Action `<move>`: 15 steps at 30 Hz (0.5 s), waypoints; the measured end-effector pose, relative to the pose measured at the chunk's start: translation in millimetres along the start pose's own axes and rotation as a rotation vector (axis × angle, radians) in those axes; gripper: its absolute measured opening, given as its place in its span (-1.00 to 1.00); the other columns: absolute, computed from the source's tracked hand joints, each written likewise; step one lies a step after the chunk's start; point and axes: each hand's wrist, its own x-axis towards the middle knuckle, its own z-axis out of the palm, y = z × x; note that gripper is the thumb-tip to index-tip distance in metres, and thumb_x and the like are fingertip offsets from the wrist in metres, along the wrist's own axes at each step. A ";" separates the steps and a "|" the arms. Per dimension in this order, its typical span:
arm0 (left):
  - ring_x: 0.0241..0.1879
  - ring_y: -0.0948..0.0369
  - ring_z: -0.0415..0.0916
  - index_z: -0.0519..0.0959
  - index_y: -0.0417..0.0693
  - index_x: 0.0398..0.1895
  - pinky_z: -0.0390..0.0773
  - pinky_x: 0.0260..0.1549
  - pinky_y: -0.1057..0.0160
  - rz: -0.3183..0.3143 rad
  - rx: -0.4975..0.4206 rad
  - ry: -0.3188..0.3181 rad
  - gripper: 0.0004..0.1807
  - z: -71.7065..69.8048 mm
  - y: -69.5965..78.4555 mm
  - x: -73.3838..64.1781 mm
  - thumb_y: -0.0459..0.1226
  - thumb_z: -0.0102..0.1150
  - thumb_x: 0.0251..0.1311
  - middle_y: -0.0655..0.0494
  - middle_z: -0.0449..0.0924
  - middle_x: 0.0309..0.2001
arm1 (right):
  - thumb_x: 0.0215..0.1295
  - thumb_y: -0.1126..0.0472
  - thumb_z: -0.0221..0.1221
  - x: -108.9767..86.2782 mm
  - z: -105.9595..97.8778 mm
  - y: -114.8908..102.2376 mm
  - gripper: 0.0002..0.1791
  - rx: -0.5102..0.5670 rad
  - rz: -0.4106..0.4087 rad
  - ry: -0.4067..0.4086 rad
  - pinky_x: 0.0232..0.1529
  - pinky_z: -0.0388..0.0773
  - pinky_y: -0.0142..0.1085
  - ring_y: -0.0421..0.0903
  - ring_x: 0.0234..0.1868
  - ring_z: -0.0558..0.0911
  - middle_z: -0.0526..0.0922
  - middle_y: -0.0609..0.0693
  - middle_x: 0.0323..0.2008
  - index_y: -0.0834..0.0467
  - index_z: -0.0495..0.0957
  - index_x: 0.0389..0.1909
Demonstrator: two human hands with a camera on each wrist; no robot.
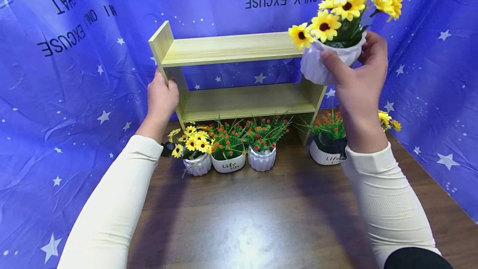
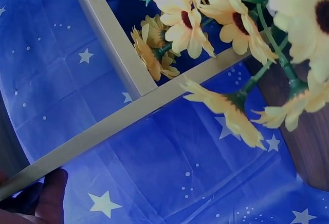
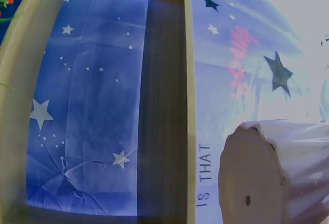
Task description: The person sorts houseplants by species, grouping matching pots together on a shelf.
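A two-tier light wooden shelf (image 1: pixel 231 49) stands at the back of the table. My left hand (image 1: pixel 162 96) grips its left side panel, and in the left wrist view the fingers (image 2: pixel 51 196) wrap that panel's edge. My right hand (image 1: pixel 362 78) holds up a white ribbed flowerpot (image 1: pixel 315 65) with yellow artificial flowers (image 1: pixel 343 7), thumb on the near side. The pot is at the right end of the upper board and overlaps it in the head view. From the right wrist camera, the pot's underside (image 3: pixel 252 178) shows a small drain hole beside the shelf board (image 3: pixel 164 106).
Below the shelf stand a pot of yellow flowers (image 1: pixel 198 165), a white oval "Life" planter (image 1: pixel 228 164) and a ribbed pot with red blooms (image 1: pixel 262 159). Another "Life" planter (image 1: pixel 325 155) sits at the right, partly behind my forearm. Blue star-printed cloth (image 1: pixel 93 94) surrounds the brown table (image 1: pixel 224 219).
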 end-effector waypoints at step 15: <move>0.10 -0.21 0.51 0.41 -0.20 0.18 0.44 0.08 -0.16 0.025 -0.012 0.018 -0.65 0.7 -3.3 0.2 -0.30 -0.13 0.40 -0.34 0.56 0.09 | -0.10 0.33 0.47 30.4 29.1 21.5 -0.36 -0.025 0.061 -0.032 -0.02 0.47 -0.30 -0.10 -0.03 0.54 0.58 0.05 -0.08 0.23 0.45 0.07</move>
